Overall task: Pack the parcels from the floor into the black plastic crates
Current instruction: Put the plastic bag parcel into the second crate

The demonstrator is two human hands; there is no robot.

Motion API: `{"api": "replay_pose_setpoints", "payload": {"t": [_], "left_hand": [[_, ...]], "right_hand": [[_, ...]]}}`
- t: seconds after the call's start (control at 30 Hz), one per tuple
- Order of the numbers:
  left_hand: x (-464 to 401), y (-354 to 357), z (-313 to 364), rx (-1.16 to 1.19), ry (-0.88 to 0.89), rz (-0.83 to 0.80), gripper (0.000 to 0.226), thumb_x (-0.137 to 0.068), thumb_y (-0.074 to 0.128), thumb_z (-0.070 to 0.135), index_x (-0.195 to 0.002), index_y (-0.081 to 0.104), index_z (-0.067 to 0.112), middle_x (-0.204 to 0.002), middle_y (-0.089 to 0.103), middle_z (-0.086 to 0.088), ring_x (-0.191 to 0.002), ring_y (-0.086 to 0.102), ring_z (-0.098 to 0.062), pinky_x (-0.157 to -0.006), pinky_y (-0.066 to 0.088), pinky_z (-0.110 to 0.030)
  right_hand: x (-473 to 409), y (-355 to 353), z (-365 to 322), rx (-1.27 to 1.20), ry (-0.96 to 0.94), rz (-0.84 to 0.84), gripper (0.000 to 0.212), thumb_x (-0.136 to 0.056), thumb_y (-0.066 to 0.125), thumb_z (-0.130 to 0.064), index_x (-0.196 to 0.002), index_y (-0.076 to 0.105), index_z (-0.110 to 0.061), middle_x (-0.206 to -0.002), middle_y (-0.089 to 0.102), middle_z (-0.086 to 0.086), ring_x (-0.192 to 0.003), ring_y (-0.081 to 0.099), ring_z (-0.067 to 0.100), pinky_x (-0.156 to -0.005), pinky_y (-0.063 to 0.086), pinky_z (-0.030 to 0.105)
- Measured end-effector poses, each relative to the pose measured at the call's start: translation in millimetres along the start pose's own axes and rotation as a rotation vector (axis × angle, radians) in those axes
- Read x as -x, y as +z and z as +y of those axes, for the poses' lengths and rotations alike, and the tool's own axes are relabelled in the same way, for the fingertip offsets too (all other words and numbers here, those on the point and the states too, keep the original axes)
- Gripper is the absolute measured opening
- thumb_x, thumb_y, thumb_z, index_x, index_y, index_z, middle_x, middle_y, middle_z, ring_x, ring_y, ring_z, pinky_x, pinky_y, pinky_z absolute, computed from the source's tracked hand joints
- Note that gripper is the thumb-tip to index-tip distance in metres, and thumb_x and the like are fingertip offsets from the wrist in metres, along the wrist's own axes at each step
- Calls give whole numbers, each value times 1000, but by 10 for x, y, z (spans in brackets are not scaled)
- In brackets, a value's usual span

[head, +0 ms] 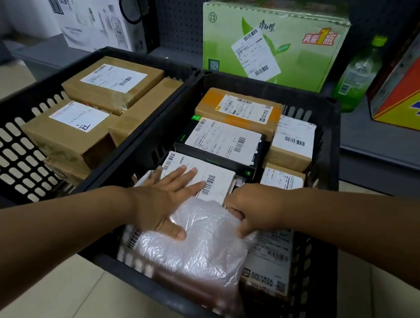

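At the left of the frame stands a black crate holding three brown cardboard parcels. Just right of it, touching, a second black crate fills the centre, packed with labelled boxes. In it, the left hand lies flat, fingers straight and spread, on a white-labelled parcel, thumb on a clear plastic-wrapped parcel at the crate's near side. The right hand has its fingers curled, pinching that wrap's right edge. At upper right a green carton and a green bottle sit on a shelf.
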State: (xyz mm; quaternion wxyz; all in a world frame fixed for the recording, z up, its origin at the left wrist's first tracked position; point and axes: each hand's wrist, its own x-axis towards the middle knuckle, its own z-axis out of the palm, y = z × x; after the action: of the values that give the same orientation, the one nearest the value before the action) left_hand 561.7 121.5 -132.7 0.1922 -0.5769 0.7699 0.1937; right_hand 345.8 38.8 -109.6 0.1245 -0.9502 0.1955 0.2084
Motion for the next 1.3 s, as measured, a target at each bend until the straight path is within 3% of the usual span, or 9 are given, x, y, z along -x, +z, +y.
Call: {"api": "replay_pose_setpoints", "payload": {"t": [0.17,0.27,0.37,0.43,0.53,0.93,1.03,1.1,1.3], "left_hand": [[38,-81,126,78,16,81,114,-63,43,84,-142,-26,39,-150,-34,5,-135,-37,-13,-112,-19,-48],[-34,-128,277,64,17,142,111,-63,37,86,-142,-25,39,-149,-35,6,-136,-36,-15,-110,-20,-45],[-194,-107,344,61,-79,149,100,-65,12,90,-141,-26,39,-147,-37,1,-137,-34,-20,-111,-18,-53],[-285,-72,353,24,-133,148,94,-65,0,87,-140,-28,36,-147,-38,-2,-135,-37,-23,-110,-18,-57],[-353,-9,354,-23,-144,125,90,-72,1,81,-140,-31,32,-145,-42,-4,-131,-43,-24,-107,-21,-59],[-128,-280,426,2,-158,80,87,-84,22,73,-140,-31,33,-148,-37,0,-136,-34,-17,-112,-17,-53],[197,-328,334,-11,-191,81,97,-77,24,79,-135,-38,31,-142,-42,4,-134,-35,-12,-113,-16,-44],[350,-255,273,-37,-226,61,106,-71,23,85,-135,-40,28,-145,-39,1,-136,-34,-14,-115,-14,-41],[248,-31,269,-194,-255,-139,118,-59,20,92,-133,-42,23,-145,-40,-7,-134,-37,-25,-105,-28,-51]], "right_hand": [[110,-166,80,-78,42,109,34,-77,72,-43,-72,42,-26,-87,54,-5,-82,50,16,-60,37,29],[47,-357,361,99,75,395,35,-86,60,-48,-110,50,-24,-117,49,1,-111,42,19,-89,38,36],[-120,-350,604,241,179,255,73,-92,46,-53,-149,5,-34,-158,-1,9,-144,-3,31,-117,6,47],[-250,-291,697,293,195,181,78,-93,37,-58,-144,-19,-42,-156,-24,6,-141,-25,33,-115,-7,55],[-367,-248,772,310,199,162,76,-93,30,-60,-139,-29,-45,-154,-29,4,-137,-33,33,-110,-11,64],[-196,-340,668,187,179,198,89,-87,45,-64,-145,-18,-41,-158,-18,4,-141,-27,31,-112,-6,62],[81,-379,525,52,-8,318,79,-82,59,-56,-147,20,-34,-153,21,1,-142,9,22,-116,16,47],[254,-332,412,-45,-112,250,58,-76,66,-56,-128,46,-37,-126,45,-11,-121,36,12,-99,39,39],[180,-149,261,171,-134,-31,53,-70,71,-57,-104,45,-26,-114,52,-4,-107,44,18,-90,40,37]]}}
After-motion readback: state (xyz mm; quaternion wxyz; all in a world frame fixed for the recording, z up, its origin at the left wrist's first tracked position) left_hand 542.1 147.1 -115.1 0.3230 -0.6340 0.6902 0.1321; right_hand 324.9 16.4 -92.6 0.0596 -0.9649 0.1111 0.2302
